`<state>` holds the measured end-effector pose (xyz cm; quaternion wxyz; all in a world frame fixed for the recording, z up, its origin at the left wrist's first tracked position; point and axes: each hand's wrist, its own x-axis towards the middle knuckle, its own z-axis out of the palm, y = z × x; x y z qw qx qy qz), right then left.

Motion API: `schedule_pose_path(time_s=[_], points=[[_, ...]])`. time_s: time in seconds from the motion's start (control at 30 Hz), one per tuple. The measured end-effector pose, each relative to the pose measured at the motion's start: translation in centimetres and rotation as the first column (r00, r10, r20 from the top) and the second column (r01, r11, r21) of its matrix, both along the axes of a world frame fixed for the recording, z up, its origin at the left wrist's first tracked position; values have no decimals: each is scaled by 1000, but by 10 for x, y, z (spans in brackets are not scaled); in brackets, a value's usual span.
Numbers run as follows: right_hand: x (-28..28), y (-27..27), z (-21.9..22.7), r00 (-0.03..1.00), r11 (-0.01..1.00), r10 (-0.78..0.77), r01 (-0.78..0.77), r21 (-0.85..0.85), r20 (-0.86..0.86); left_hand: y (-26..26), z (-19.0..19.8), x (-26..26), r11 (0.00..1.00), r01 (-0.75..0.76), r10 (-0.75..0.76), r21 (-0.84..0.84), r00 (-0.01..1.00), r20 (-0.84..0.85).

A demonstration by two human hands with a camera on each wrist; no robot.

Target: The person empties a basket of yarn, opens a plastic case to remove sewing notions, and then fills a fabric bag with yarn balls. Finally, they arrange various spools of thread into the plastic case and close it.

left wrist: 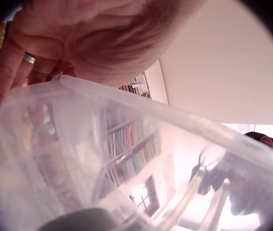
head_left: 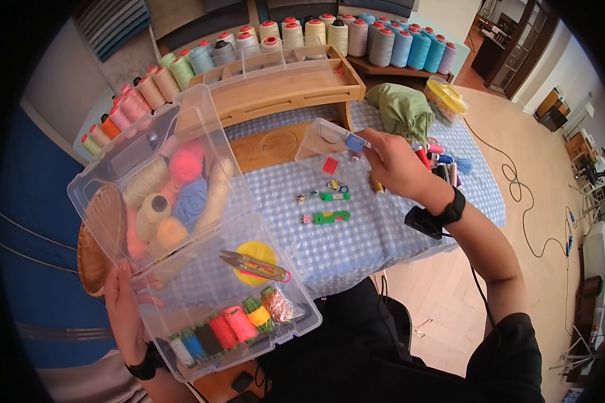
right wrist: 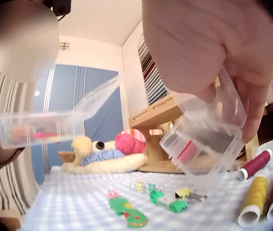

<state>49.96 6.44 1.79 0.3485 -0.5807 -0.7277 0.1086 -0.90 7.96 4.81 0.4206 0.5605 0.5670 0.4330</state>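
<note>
My left hand (head_left: 121, 309) grips the side of a clear plastic box (head_left: 249, 356) with its lid (head_left: 91, 181) raised. Inside lie thread snips (head_left: 252, 266) over a yellow disc (head_left: 260, 250), above a row of colourful thread bundles (head_left: 238, 325). Over the table my right hand (head_left: 400, 171) holds a small clear box (head_left: 310, 149), tilted, with a flat red piece (head_left: 330, 165) in it. Below that are small clips (head_left: 336, 185), a green bundle (head_left: 335, 197) and a green-handled tool (head_left: 331, 217) with a pink end.
Yarn balls (head_left: 191, 195) show through the raised lid. A wooden rack (head_left: 282, 87) stands at the back, before rows of thread cones (head_left: 383, 47). To the right are a green cloth bag (head_left: 402, 111), a yellow-lidded tub (head_left: 447, 97) and loose spools (head_left: 444, 159).
</note>
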Motion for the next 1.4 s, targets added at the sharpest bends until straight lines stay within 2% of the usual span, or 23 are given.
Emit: schedule_pose_path(time_s=[0.03,0.1,0.13,0.2,0.23,0.3,0.33,0.37,0.4,0.43,0.5,0.53,0.57,0.63,0.67,0.73,0.87,0.93,1.03,1.23,1.4], points=[[1,-1,4,1000,1000,-1,1,1,0,0,0,0,1000,1,-1,1,1000,0],[3,-3,11,996,990,-14,1,-138,-92,-1,-1,2,1000,-12,12,7,1000,4],[4,-3,13,996,990,-15,2,-139,-92,-1,-1,3,1000,-11,11,6,1000,4],[6,-3,15,934,907,-20,-134,-400,-358,-1,-3,5,1000,-22,22,12,1000,5],[10,-2,9,934,906,-22,-132,-402,-357,-1,-3,5,1000,-20,20,11,1000,6],[20,2,-9,980,923,35,-106,-371,-193,0,-4,6,1000,-23,23,8,1000,2],[18,-1,-8,981,923,35,-105,-371,-192,1,-5,5,1000,-22,22,8,1000,3],[12,-8,-7,999,976,-45,46,-212,11,1,-5,4,1000,-14,14,0,1000,8],[5,-14,-6,968,986,-156,163,-20,195,2,-6,2,1000,-5,5,-8,1000,13],[-1,-19,-3,968,987,-155,162,-20,195,2,-6,1,1000,-7,7,-9,1000,13],[-14,-30,5,913,945,-328,318,82,242,2,-6,0,1000,3,-2,-15,1000,18],[-21,-36,6,935,960,-277,277,31,220,2,-5,1,1000,2,-2,-15,1000,18],[-21,-39,1,947,987,-154,162,-3,282,1,-3,4,1000,-5,5,-12,1000,10],[-29,-44,2,964,989,99,-66,-136,247,-1,-2,8,1000,-11,11,-7,1000,1],[-30,-42,0,964,989,97,-65,-135,246,-1,-1,9,1000,-12,12,-10,1000,0],[-29,-35,-5,941,952,266,-224,-208,208,-1,-2,8,1000,-9,9,-11,1000,-2],[-28,-24,-5,889,936,330,-263,-234,319,0,-4,4,1000,17,-17,-21,1000,-11],[-29,-20,-6,821,920,378,-285,-268,428,-1,-4,5,1000,14,-15,-22,1000,-10],[-33,-18,-6,812,905,402,-282,-318,424,-1,-4,5,1000,-7,7,-20,1000,-20],[-26,-5,-17,800,893,446,-366,-262,402,-1,-5,8,1000,0,0,-19,1000,2],[-28,-6,-10,817,897,425,-321,-305,389,-2,-6,6,1000,-4,4,-25,1000,8]])
